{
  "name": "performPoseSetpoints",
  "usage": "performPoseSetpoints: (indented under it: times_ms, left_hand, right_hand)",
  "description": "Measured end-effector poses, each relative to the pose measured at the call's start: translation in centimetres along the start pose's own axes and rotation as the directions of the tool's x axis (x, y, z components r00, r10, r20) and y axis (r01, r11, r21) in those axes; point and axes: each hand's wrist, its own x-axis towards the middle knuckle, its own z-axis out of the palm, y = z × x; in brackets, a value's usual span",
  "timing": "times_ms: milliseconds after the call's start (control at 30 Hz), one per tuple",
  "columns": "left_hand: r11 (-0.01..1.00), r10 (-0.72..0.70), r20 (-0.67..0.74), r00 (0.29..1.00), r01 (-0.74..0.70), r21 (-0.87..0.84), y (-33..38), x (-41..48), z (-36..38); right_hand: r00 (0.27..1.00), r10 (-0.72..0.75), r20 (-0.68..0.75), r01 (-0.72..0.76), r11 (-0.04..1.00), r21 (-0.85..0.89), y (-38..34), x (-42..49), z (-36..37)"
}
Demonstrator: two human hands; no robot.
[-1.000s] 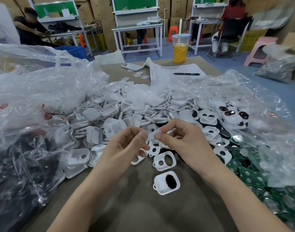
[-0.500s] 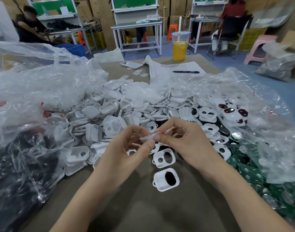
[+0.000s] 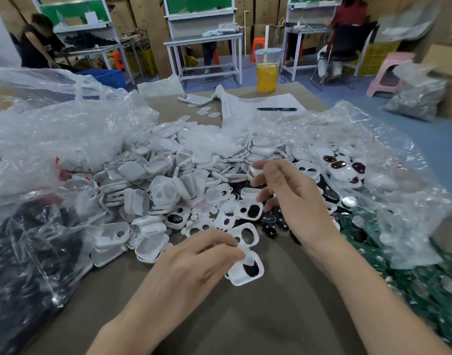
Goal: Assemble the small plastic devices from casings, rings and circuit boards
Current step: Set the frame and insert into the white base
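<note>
floor [image 3: 437, 139] blue | cardboard boxes [image 3: 148, 34] stacked behind | white workbench [image 3: 202, 38] centre | pink stool [image 3: 391, 70] right

A lidded cup [image 3: 267, 73] of yellow drink is set at the far edge of the brown worktop [image 3: 245, 316]. A sheet of paper [image 3: 248, 103] is spread just in front of it, and a black pen [image 3: 276, 108] is laid across the sheet. A phone [image 3: 195, 99] is placed face down left of the paper. A crumpled clear bag [image 3: 53, 129] is heaped along the left edge, and a second clear bag [image 3: 373, 139] along the right edge. Beyond the far edge, a white bench [image 3: 203, 39], a pink stool [image 3: 388, 73] and a blue crate [image 3: 109, 76] are seen.
</note>
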Motion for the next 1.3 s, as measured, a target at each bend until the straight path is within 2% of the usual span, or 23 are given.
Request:
performPoseSetpoints:
  times_ms: [167, 267, 467, 667, 833, 1000, 1300]
  left_hand:
    - [1.0, 0.027, 0.015, 1.0, -0.027, 0.003, 0.4, -0.3, 0.1]
    - [1.0, 0.022, 0.031, 0.999, -0.021, -0.014, 0.6, -0.5, 0.1]
    - [0.999, 0.028, 0.062, 0.998, -0.027, -0.017, 0.9, -0.8, -0.2]
    - [1.0, 0.01, 0.082, 0.997, -0.007, -0.029, 1.0, -0.7, 0.0]
    - [0.999, 0.005, 0.065, 0.998, -0.002, -0.041, 1.0, -0.6, 0.5]
    - [0.992, -0.063, 0.033, 0.997, 0.066, -0.11, 1.1, -0.7, 0.6]
    - [0.984, -0.063, 0.059, 0.996, 0.072, -0.162, 0.9, -0.7, 0.8]
  right_hand:
    - [0.99, -0.009, 0.137, 0.041, 0.972, -0.23, 0.3, -1.7, -0.4]
    - [0.962, 0.001, 0.273, 0.111, 0.913, -0.394, 0.4, -3.4, -1.3]
    - [0.889, 0.075, 0.451, 0.227, 0.784, -0.578, 1.4, -6.1, -3.8]
    - [0.844, 0.12, 0.523, 0.264, 0.755, -0.6, 1.8, -5.6, -3.6]
    - [0.844, 0.11, 0.525, 0.275, 0.751, -0.6, 2.1, -5.5, -3.5]
    - [0.844, 0.108, 0.525, 0.276, 0.752, -0.599, 2.1, -5.5, -3.4]
    - [0.851, 0.12, 0.511, 0.259, 0.75, -0.608, 2.0, -5.5, -3.3]
